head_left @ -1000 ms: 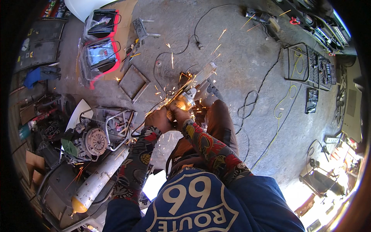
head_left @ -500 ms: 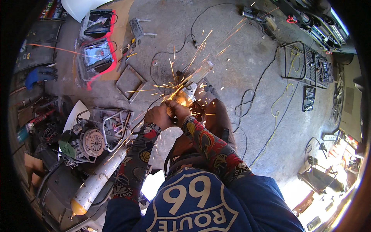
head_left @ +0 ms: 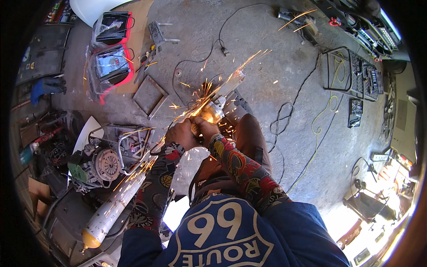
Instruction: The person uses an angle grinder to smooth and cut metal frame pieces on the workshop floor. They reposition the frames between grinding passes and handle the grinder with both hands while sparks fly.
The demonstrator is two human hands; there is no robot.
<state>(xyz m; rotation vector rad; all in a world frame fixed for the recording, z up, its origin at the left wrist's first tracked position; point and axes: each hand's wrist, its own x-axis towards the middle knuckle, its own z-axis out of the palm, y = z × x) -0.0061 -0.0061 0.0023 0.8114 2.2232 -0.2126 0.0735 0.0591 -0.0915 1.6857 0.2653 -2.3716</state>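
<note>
Both of my hands are wrapped round an angle grinder, whose body glows yellow-orange in the spark light. My left hand grips it on the left side, and my right hand closes on it just beside. The grinder's front meets a straight metal bar that slants away to the upper right. Sparks spray from the contact, some up along the bar and some back toward my left forearm. Glare and sparks hide the disc and the exact cutting point. My bent knee is right of the hands.
At left lie a long gas cylinder, a clutch assembly and a square metal frame. Black cables snake over the floor at right, near a wire-mesh rack. Red-edged cases lie on cardboard.
The sparks have shifted: more now stream down-left past my left forearm and over the gas cylinder, fewer fan out upward. My hands and the grinder stay almost in place.
</note>
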